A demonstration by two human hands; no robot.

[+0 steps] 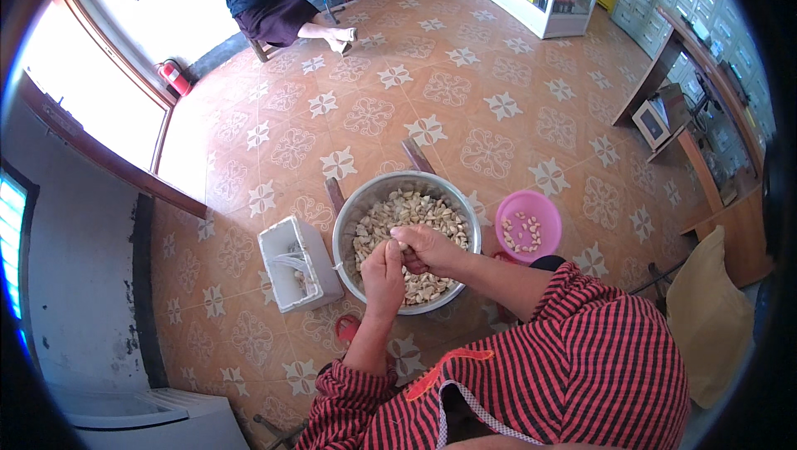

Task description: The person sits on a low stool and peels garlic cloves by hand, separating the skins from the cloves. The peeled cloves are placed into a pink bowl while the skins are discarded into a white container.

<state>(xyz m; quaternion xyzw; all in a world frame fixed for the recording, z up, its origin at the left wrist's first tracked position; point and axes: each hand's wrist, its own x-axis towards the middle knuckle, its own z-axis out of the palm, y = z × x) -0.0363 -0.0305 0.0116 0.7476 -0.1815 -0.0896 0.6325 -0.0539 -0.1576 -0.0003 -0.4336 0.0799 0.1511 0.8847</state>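
Note:
A large round metal basin [346, 221] full of pale garlic cloves [429, 210] stands before me. Above its middle my left hand [384, 275] and my right hand [429, 251] meet, fingertips together, pinching a small pale piece [403, 246] that looks like a clove; the fingers hide most of it. To the right of the basin, a pink plastic bowl [503, 207] holds several smooth cloves. A white foam box [274, 269] with some plastic and bits inside stands on the left, close beside the basin.
A person [264, 1] sits on a chair by the far wall. Also around are a red fire extinguisher [174, 78], a glass display case [545, 14], a wooden desk [741, 232] at right and a white appliance [168, 425] at lower left. Wooden legs project beyond the basin.

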